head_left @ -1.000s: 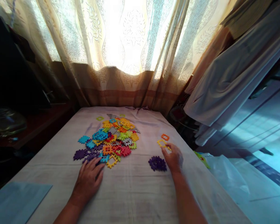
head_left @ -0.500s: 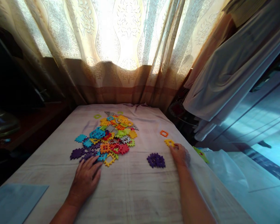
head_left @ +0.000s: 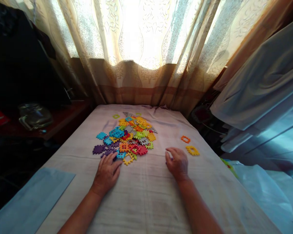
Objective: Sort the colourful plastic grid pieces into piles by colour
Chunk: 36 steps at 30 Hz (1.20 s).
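Observation:
A pile of flat plastic interlocking building tiles (head_left: pixel 134 136) with toothed edges, in several colours, lies on the cloth-covered table. My left hand (head_left: pixel 106 172) rests at its near left edge, fingers spread. Its fingertips are beside a blue window tile (head_left: pixel 121 154) and purple tiles (head_left: pixel 99 149). A yellow square frame tile (head_left: pixel 128 158) lies just right of that thumb. My right hand (head_left: pixel 178 163) is curled over the purple toothed tiles and mostly hides them; a little purple (head_left: pixel 171 158) shows between thumb and fingers. Right of it lie a yellow frame tile (head_left: pixel 192 150) and an orange frame tile (head_left: pixel 185 139).
A light blue sheet (head_left: pixel 39 198) lies at the table's left front. On a dark side table stands a clear glass vessel (head_left: pixel 35 115). Curtains (head_left: pixel 141 74) hang behind the table, clothes (head_left: pixel 256 84) at the right. A clear plastic bag (head_left: pixel 258 185) is beyond the right edge.
My right hand has let go of the yellow frame tile and moved left onto the purple tiles. My left hand stays by the pile. The view has turned a little left.

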Available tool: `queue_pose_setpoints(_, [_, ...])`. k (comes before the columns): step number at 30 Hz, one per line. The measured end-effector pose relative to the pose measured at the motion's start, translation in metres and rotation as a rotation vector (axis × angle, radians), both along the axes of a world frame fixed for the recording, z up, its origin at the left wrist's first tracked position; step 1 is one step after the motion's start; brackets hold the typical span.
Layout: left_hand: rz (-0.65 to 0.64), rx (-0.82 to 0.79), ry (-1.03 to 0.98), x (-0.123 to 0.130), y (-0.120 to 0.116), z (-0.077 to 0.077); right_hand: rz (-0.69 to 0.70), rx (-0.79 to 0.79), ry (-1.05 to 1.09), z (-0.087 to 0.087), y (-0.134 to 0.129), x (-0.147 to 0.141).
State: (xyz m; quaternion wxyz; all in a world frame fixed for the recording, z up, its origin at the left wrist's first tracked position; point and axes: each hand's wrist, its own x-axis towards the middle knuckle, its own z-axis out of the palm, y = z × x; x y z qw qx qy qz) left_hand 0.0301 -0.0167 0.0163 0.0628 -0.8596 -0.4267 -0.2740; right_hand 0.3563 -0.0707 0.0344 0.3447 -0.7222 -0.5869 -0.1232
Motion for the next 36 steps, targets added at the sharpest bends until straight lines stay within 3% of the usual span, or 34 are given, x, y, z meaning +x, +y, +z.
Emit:
queue_pose_setpoints(3, [0.005, -0.009, -0.004, 0.001, -0.001, 0.000, 0.318, -0.086, -0.053, 0.005, 0.002, -0.058])
queue_pose_setpoints(5, [0.011, -0.007, -0.003, 0.001, -0.002, 0.001, 0.411, -0.174, -0.094, 0.008, 0.004, -0.089])
queue_pose_setpoints(11, [0.015, -0.008, -0.021, 0.003, -0.002, 0.002, 0.405, -0.425, -0.143, 0.013, 0.018, -0.137])
queue_pose_setpoints(18, [0.004, 0.011, -0.022, 0.001, -0.001, 0.001, 0.449, -0.526, -0.116, 0.016, 0.017, -0.139])
queue_pose_setpoints(22, [-0.009, 0.012, -0.023, 0.000, 0.002, 0.000, 0.491, -0.495, -0.092, 0.023, 0.013, -0.122])
queue_pose_setpoints(25, [-0.018, 0.026, -0.013, -0.001, 0.004, -0.001, 0.397, -0.328, 0.040, 0.033, 0.019, -0.089])
queue_pose_setpoints(27, [-0.020, 0.039, -0.006, -0.002, 0.005, -0.003, 0.260, -0.190, 0.127, 0.040, 0.024, -0.053])
queue_pose_setpoints(30, [-0.023, 0.059, 0.011, -0.003, 0.007, -0.006, -0.062, -0.064, 0.147, 0.040, 0.022, 0.009])
queue_pose_setpoints(33, [-0.027, 0.063, 0.017, -0.004, 0.009, -0.008, -0.354, -0.118, 0.113, 0.028, 0.008, 0.062])
queue_pose_setpoints(36, [-0.035, 0.057, 0.005, -0.005, 0.011, -0.009, -0.533, -0.245, 0.101, 0.014, -0.008, 0.091])
